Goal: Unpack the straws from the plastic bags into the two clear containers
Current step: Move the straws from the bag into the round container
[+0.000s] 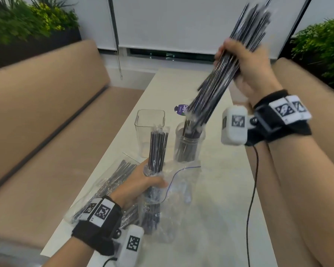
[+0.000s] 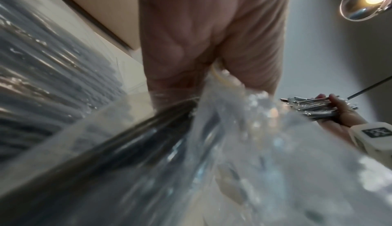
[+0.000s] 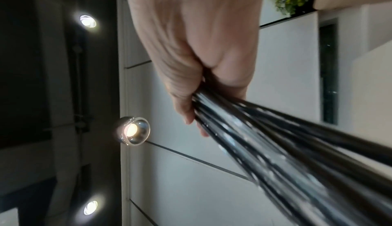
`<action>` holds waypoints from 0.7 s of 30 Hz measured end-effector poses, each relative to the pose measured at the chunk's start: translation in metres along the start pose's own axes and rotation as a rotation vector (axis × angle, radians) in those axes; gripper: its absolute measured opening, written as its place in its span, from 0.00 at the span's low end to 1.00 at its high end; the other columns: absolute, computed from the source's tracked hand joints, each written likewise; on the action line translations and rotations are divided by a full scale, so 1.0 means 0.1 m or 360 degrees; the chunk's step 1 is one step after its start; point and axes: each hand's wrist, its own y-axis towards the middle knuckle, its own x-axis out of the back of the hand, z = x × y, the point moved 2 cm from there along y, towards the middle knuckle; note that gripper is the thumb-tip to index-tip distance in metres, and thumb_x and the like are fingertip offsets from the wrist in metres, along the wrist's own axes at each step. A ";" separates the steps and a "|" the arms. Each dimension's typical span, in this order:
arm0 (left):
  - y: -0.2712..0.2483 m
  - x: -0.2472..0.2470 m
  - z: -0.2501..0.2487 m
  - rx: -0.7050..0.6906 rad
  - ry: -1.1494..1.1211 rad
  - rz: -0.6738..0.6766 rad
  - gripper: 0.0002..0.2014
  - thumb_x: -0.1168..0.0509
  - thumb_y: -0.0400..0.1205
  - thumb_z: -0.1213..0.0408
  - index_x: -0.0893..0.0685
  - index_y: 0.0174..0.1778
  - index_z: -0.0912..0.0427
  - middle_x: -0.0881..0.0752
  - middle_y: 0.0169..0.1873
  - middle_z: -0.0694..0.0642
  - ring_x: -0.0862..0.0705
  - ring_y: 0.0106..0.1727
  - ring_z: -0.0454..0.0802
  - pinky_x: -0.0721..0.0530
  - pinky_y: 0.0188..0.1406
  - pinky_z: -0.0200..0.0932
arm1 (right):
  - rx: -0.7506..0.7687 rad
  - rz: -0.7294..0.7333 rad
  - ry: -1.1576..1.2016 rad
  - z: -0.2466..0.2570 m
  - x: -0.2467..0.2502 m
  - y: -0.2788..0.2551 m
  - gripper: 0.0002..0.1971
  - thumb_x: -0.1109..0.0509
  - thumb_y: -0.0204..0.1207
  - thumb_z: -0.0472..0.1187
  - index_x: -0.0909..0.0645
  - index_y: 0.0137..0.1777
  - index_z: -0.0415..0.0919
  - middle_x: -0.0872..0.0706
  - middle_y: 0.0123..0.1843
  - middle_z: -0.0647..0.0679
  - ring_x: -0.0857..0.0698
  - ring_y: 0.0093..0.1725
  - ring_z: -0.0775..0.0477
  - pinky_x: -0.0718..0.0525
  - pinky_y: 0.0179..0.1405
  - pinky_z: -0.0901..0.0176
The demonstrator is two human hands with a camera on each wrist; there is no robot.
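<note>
My right hand (image 1: 237, 62) grips a thick bundle of black wrapped straws (image 1: 220, 79), held slanted with its lower ends inside the round clear container (image 1: 188, 145). In the right wrist view the same straws (image 3: 275, 146) fan out from my right hand (image 3: 197, 85). My left hand (image 1: 143, 180) holds a smaller upright bunch of straws (image 1: 158, 149) together with a crumpled plastic bag (image 1: 174, 191). An empty square clear container (image 1: 149, 132) stands behind it. The left wrist view shows my left hand (image 2: 212, 45) around the bag (image 2: 244, 146), blurred.
More bagged straws (image 1: 112, 182) lie on the white table (image 1: 220, 209) left of my left hand. A purple label (image 1: 181, 109) lies behind the containers. Tan benches (image 1: 46, 112) flank the table. A black cable (image 1: 253, 189) trails over the table's right side.
</note>
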 end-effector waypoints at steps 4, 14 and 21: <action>-0.02 0.08 0.06 -0.0020 -0.0035 -0.0056 0.25 0.25 0.61 0.71 0.17 0.55 0.53 0.11 0.33 0.46 0.14 0.31 0.41 0.19 0.31 0.39 | 0.0420 -0.0226 -0.0452 -0.07 -0.14 0.19 0.11 0.27 0.75 0.34 0.24 0.54 0.36 0.13 0.42 0.44 0.10 0.40 0.49 0.11 0.49 0.55; -0.05 0.21 0.17 -0.0037 -0.0084 -0.0102 0.34 0.21 0.60 0.67 0.19 0.64 0.54 0.10 0.36 0.43 0.12 0.40 0.41 0.17 0.50 0.44 | 0.0144 -0.0212 -0.1227 -1.46 -0.11 -0.46 0.21 0.24 0.75 0.44 0.25 0.61 0.34 0.14 0.48 0.46 0.15 0.46 0.44 0.15 0.54 0.46; -0.03 0.19 0.17 -0.0035 -0.0044 -0.0088 0.30 0.22 0.63 0.69 0.18 0.62 0.52 0.10 0.35 0.43 0.12 0.39 0.40 0.17 0.50 0.44 | 0.0162 -0.0359 -0.1178 -0.96 0.14 -0.20 0.28 0.25 0.75 0.46 0.33 0.71 0.41 0.18 0.57 0.46 0.17 0.58 0.49 0.18 0.57 0.57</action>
